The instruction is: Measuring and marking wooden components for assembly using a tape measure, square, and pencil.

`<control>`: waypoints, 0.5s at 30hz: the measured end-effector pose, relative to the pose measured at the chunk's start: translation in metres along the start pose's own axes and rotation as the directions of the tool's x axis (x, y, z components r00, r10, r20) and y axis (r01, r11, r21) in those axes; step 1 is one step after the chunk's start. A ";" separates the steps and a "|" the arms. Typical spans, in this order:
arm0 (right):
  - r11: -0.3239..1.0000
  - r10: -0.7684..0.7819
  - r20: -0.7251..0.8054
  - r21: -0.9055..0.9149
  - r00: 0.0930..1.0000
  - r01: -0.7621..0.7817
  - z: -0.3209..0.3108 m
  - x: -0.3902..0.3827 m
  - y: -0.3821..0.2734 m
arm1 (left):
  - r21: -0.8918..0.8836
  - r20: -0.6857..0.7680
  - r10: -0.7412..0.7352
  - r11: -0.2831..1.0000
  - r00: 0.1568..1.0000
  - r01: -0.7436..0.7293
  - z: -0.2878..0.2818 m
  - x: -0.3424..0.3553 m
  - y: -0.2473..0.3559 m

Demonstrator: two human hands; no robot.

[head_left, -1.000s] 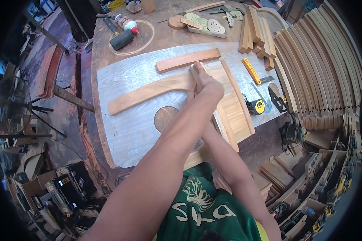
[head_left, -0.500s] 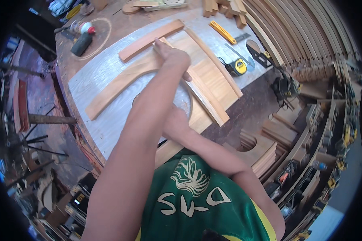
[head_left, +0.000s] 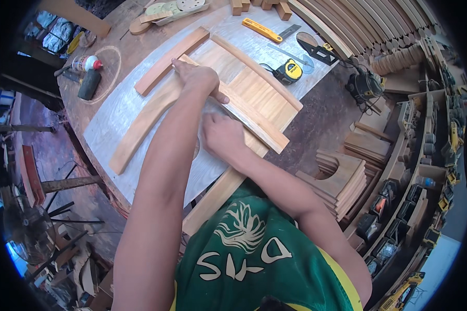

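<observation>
The left hand [head_left: 200, 80] lies across a long, straight strip of pale wood [head_left: 254, 116], fingers bent over its far end; the strip lies along a flat, pale wooden panel [head_left: 260, 93] by the near edge of the brown wooden table [head_left: 111, 39]. The right hand's [head_left: 224, 136] fingers are curled beside it; whether they grip anything, I cannot tell. Panel, strip and a curved pale wooden arm [head_left: 140, 127] look laid together, yet fixing seems unfinished. The left forearm covers part of the curved arm; any joints beneath the left hand are hidden.
</observation>
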State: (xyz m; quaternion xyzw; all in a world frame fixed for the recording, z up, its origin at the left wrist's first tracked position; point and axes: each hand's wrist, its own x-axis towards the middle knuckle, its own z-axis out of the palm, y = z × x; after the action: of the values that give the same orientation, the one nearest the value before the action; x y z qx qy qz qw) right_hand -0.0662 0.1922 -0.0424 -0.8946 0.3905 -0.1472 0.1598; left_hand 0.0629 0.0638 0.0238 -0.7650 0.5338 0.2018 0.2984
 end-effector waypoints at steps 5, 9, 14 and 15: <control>1.000 -0.026 -0.032 0.004 0.999 0.026 -0.048 -0.073 -0.003 | -0.014 -0.007 0.028 0.999 1.000 -0.028 0.002 0.000 -0.002; 0.995 -0.081 -0.017 0.060 0.997 0.082 -0.065 -0.099 -0.003 | -0.022 -0.016 0.045 0.999 0.999 -0.045 0.004 -0.003 -0.002; 0.993 -0.116 0.007 -0.011 0.993 0.116 -0.051 -0.077 0.024 | -0.008 -0.043 0.041 0.999 0.998 -0.041 0.006 -0.002 -0.001; 0.993 -0.115 -0.002 -0.033 0.993 0.115 -0.048 -0.073 0.028 | -0.001 -0.040 0.035 0.999 0.999 -0.035 0.007 -0.002 -0.001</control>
State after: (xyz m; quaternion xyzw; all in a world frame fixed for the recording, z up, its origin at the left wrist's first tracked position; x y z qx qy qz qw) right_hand -0.1506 0.2207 -0.0198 -0.9178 0.3410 -0.1516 0.1355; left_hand 0.0636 0.0698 0.0200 -0.7598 0.5527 0.1920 0.2834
